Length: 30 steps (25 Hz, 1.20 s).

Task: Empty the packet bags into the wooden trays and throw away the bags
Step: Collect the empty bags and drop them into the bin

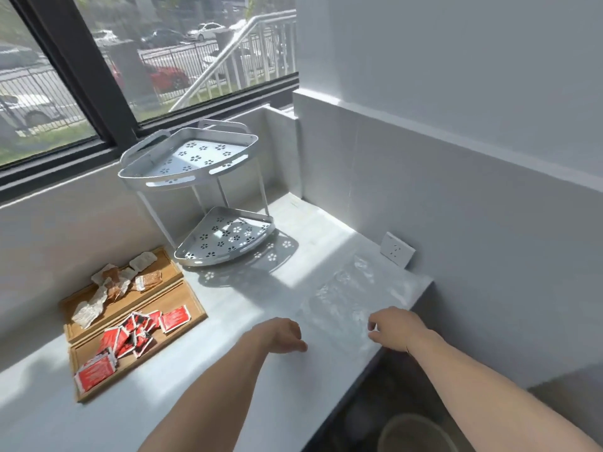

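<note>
A clear plastic bag (346, 288) lies flat and crumpled on the counter (228, 370), near the right edge, just in front of a wall socket (397, 250). It appears empty; judged very light, limp and slippery, likely to slide or flutter if pushed. A pinch at the near edge, then bunching, should secure it.

The right hand (396, 329) rests at the bag's near edge, fingers curled as if pinching the film; whether it has a firm hold cannot be confirmed. The left hand (282, 334) sits loosely curled on the counter just beside the bag, holding nothing.

Two wooden trays (192, 308), well apart to the left, already hold red packets (124, 344) and brown packets (124, 283). A white corner rack (208, 194) stands behind. A round bin (414, 433) shows below the counter edge.
</note>
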Motion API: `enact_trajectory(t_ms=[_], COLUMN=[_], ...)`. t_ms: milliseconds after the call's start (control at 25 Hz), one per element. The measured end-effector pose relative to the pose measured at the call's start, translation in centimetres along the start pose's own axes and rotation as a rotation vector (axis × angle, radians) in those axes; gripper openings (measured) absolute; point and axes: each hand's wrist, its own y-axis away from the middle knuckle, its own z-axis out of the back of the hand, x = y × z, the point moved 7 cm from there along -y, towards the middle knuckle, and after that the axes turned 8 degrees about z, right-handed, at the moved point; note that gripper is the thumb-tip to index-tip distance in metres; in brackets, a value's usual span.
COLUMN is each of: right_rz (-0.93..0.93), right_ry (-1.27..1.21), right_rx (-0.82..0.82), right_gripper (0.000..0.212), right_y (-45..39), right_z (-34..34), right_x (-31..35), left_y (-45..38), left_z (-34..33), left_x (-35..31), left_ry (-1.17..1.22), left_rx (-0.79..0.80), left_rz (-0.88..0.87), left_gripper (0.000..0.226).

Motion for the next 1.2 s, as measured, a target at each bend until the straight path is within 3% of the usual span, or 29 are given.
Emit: enact_trajectory(t_ms=[200,400,520,720,880,1200], right_rz=[-0.122,-0.201,-0.205,-0.219,-0.229,-0.274], right_ry=[-0.037,-0.1,-0.128,-0.154,-0.164,-0.128], right_rx=[-0.032,-0.201,-0.262,-0.206,-0.178,-0.124], right_gripper=[0.029,0.027,0.04,0.058,0.066,0.054], right_y=[2.0,1.7,0.8,-2.3,-5.4,-8.8], right_z=[0.5,2.1,2.6,2.5,2.7,1.5], right_x=[-7.6,-11.3,-11.8,-12.5,-13.0,-13.2], left_y=[-2.3,-4.3,-5.2,-7.0,-8.8,-10.3], left_z=[2.5,4.8,5.4,5.2,4.8,4.0], left_x=[-6.8,-10.9,-12.5,-13.8,-13.8,-13.8], left_ry=[-0.15,-0.212,-0.263,-0.358,-0.382,-0.408], left_rx=[-0.089,-0.201,-0.246,-0.269,-0.29,-0.388], left_rz=[-0.033,-0.066,-0.115,-0.197,-0.238,-0.287], left_gripper=[0.048,0.046,0.052,0.061,0.056,0.052])
